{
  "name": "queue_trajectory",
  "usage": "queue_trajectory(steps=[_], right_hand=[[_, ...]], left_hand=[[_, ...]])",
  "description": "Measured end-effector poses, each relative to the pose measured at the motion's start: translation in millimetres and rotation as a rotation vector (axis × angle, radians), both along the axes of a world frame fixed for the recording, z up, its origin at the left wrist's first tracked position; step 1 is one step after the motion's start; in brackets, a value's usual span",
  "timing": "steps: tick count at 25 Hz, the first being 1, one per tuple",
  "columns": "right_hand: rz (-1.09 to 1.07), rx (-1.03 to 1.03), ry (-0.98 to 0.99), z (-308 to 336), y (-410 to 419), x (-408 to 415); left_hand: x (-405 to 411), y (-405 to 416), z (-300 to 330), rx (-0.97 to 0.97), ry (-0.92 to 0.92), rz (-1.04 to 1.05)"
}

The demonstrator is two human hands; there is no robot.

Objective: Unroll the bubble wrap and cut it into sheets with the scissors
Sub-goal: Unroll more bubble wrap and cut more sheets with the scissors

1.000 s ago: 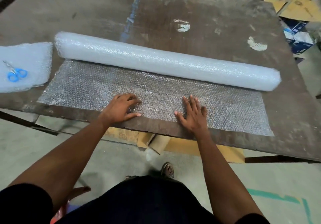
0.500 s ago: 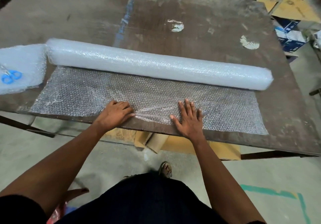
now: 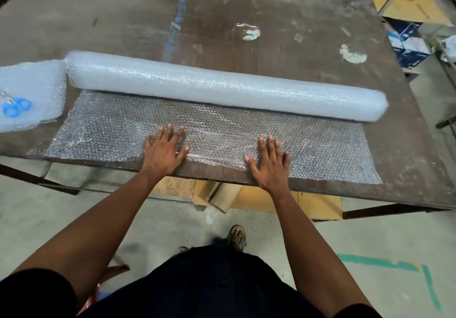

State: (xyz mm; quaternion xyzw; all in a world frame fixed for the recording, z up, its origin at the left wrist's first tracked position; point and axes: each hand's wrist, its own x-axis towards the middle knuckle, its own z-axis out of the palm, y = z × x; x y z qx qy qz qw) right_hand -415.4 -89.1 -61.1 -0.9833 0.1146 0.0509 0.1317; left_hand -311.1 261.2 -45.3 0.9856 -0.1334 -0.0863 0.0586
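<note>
Both hands, left (image 3: 164,150) and right (image 3: 271,163), flat on wrap (image 3: 222,130), gripping nothing. Light, flimsy, slippery; hold near edge. Scissors (image 3: 15,106) far left.

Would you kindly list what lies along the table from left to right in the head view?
Scissors on a cut sheet → left hand → right hand → right end of the roll, both hands flat on the unrolled wrap.
</note>
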Motion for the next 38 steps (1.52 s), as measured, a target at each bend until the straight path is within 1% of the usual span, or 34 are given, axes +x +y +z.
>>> queue_trajectory(steps=[2,3,5,6,7,9,11,12,14,16,17,18,20,22,25,28,30,33,35,36,38], right_hand=[[-0.038,0.004,0.017,5.1,2.3,2.5],[-0.06,0.005,0.017,9.7,3.6,7.7],[-0.06,0.009,0.005,16.7,4.8,22.6],[-0.021,0.004,-0.004,17.4,4.9,28.6],[0.028,0.003,-0.003,16.2,5.7,33.9],[0.088,0.026,0.015,11.5,6.1,37.5],[0.086,0.009,0.005,6.9,4.8,31.2],[0.076,0.001,0.0,6.5,4.3,29.9],[0.056,0.025,0.013,10.9,7.5,31.9],[0.117,-0.034,-0.098,17.2,22.9,28.9],[0.205,-0.057,-0.184,20.1,36.0,26.0],[0.32,-0.045,-0.245,23.1,51.1,23.0],[0.517,-0.004,-0.258,25.1,83.2,18.0],[0.584,0.006,-0.221,23.5,105.9,21.9],[0.602,-0.004,-0.201,22.7,121.7,32.8],[0.654,-0.101,-0.201,20.9,125.7,36.5],[0.644,-0.143,-0.197,22.8,126.8,36.5],[0.59,-0.096,-0.177,28.4,132.6,36.4],[0.53,-0.034,-0.165,31.2,136.4,35.9],[0.506,-0.041,-0.168,32.2,138.1,35.7],[0.497,-0.141,-0.188,33.0,144.3,34.8]], left_hand=[[12.9,-2.5,4.6,0.036,0.109,0.031],[19.8,-3.2,10.8,0.038,0.131,0.024],[32.1,-0.8,20.3,0.032,0.106,0.034],[36.6,1.0,21.1,0.046,0.084,0.031],[41.8,4.5,18.9,0.066,0.077,0.006],[48.3,14.2,10.2,0.062,0.136,-0.066],[50.4,27.9,0.3,0.015,0.151,-0.143],[49.6,33.6,0.0,-0.015,0.135,-0.181],[36.3,44.3,8.0,-0.147,0.074,-0.246],[14.4,54.8,12.5,-0.281,-0.064,-0.257],[6.1,60.6,13.5,-0.295,-0.119,-0.272],[0.9,66.0,13.8,-0.27,-0.148,-0.301],[-1.1,75.3,8.5,-0.205,-0.132,-0.352],[6.4,79.3,7.9,-0.189,-0.11,-0.379],[11.7,73.3,18.2,-0.117,-0.093,-0.432],[9.8,71.8,28.1,-0.105,-0.097,-0.467],[10.2,72.0,30.2,-0.033,-0.113,-0.498],[8.3,73.3,30.0,0.059,-0.139,-0.454],[5.3,75.6,30.0,0.065,-0.145,-0.422],[3.6,76.4,30.6,0.051,-0.137,-0.407],[0.6,78.0,32.3,0.012,-0.132,-0.394]])
